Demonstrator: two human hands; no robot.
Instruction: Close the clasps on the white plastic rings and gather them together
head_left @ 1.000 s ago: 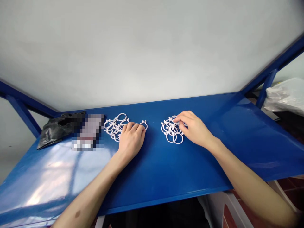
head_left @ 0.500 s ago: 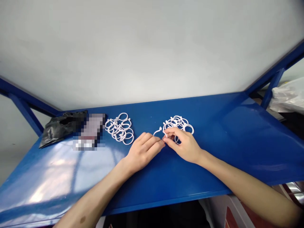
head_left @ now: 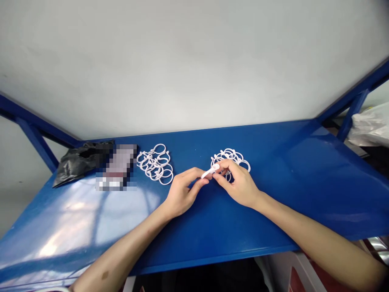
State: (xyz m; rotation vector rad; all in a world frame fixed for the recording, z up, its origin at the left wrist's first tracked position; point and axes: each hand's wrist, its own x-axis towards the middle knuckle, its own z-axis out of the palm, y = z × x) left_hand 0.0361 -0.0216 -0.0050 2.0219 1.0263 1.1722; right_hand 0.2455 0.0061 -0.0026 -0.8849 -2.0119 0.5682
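A white plastic ring [head_left: 209,172] is pinched between my two hands above the blue table. My left hand [head_left: 184,190] grips its left end between thumb and fingers. At the other end, near a small round knob, the fingertips of my right hand [head_left: 238,181] are closed on it. Just behind my right hand lies a pile of white rings [head_left: 232,155], partly hidden by the fingers. Another heap of white rings [head_left: 155,164] lies to the left of my left hand, apart from it.
A black plastic bag [head_left: 74,164] and a blurred-out rectangular item [head_left: 120,164] lie at the left of the blue table [head_left: 273,162]. A pale wall [head_left: 194,65] rises behind it. Blue frame bars stand at both sides, with a clear plastic bag [head_left: 370,125] beyond the right one.
The ring between my hands has turned from showing its open curve to nearly edge-on. My left thumb and fingers have spread into a visible pinch. Both ring piles stay put on the table.
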